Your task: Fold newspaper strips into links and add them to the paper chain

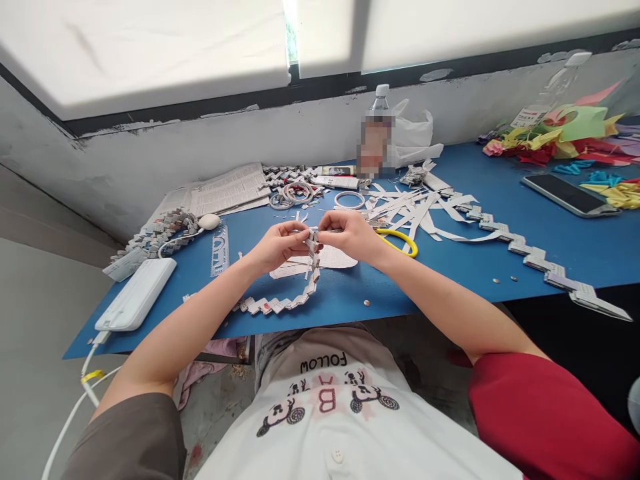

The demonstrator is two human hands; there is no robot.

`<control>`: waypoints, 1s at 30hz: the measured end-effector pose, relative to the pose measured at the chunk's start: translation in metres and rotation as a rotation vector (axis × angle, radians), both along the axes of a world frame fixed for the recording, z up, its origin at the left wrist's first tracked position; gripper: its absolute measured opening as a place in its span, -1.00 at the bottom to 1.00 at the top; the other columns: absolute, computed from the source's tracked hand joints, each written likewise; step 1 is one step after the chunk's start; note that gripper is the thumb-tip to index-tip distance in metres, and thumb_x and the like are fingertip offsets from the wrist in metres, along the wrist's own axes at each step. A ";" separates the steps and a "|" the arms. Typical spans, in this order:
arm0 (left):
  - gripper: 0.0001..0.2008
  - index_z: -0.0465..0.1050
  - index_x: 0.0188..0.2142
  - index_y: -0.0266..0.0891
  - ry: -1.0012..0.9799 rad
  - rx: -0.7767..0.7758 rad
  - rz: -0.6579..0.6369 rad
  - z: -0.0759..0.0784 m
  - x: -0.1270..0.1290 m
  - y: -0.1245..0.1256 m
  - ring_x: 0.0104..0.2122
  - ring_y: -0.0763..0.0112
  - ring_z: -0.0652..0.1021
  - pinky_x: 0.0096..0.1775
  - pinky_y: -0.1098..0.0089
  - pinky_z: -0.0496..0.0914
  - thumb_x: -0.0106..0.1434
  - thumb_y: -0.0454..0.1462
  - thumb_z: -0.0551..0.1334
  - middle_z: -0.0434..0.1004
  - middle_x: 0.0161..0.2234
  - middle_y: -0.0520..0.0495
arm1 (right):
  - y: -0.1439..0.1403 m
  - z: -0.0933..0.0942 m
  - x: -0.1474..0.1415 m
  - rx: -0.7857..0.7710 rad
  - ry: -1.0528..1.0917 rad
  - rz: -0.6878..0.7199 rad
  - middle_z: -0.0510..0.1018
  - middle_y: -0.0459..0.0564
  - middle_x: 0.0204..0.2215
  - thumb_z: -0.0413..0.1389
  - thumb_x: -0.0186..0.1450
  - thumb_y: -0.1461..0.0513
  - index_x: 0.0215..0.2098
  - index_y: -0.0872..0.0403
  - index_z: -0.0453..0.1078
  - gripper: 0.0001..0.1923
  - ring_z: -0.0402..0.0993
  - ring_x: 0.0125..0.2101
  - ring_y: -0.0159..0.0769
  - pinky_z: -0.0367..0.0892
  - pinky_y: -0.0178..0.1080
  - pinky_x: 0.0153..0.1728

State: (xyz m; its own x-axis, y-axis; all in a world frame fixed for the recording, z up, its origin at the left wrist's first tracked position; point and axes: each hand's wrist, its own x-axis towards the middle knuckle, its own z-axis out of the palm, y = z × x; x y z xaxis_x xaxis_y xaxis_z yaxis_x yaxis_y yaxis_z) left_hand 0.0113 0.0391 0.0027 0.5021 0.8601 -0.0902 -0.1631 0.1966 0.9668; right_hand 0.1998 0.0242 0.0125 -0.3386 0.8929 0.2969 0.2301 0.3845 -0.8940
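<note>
- Head view: we locate the paper chain (301,300) at the counter's (345,300) near side, its upper end between our hands.
- Our left hand (286,244) pinches that end from the left; our right hand (350,235) pinches from the right, equally near.
- From there, we trace the long axis toward our body, then leftward, passing under the left forearm (200,307).

Open way beside the right forearm (435,301)
Bare table (460,270) lies between it and the far-right paper chain (537,259); farther back, loose strips (416,212) and a yellow handle (413,246) clutter the way; a power bank (136,295) obstructs the left
</note>
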 end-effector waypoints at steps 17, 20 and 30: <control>-0.60 0.46 -0.35 -0.32 0.066 0.071 0.160 0.003 0.004 -0.006 -0.37 0.24 0.65 -0.15 0.16 0.51 -0.08 -0.12 0.49 0.61 -0.47 -0.06 | -0.001 -0.005 -0.003 0.139 -0.013 -0.101 0.52 -0.08 -0.53 0.08 0.17 0.24 -0.47 0.11 0.36 -0.90 0.38 -0.48 -0.37 0.20 -0.32 -0.44; -0.60 0.45 -0.37 -0.31 0.084 0.123 0.203 0.004 0.004 -0.008 -0.41 0.31 0.63 -0.13 0.15 0.51 -0.09 -0.10 0.49 0.60 -0.47 -0.03 | -0.006 -0.009 -0.008 0.157 0.008 -0.162 0.53 -0.07 -0.52 0.07 0.20 0.22 -0.44 0.10 0.36 -0.89 0.40 -0.48 -0.35 0.21 -0.31 -0.45; -0.60 0.50 -0.37 -0.30 0.199 0.251 0.252 0.003 0.003 -0.010 -0.40 0.27 0.63 -0.15 0.18 0.52 -0.09 -0.08 0.48 0.61 -0.48 -0.07 | 0.000 -0.007 -0.003 0.181 -0.147 -0.171 0.56 -0.02 -0.45 0.14 0.17 0.20 -0.41 0.10 0.40 -0.89 0.43 -0.42 -0.30 0.24 -0.28 -0.39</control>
State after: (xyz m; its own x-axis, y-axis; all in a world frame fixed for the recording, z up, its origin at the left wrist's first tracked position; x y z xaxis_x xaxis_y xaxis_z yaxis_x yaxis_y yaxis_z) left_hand 0.0140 0.0295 0.0055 0.2662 0.9618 0.0635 0.0195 -0.0712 0.9973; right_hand 0.1963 0.0239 0.0059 -0.2384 0.8779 0.4153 0.4272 0.4788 -0.7670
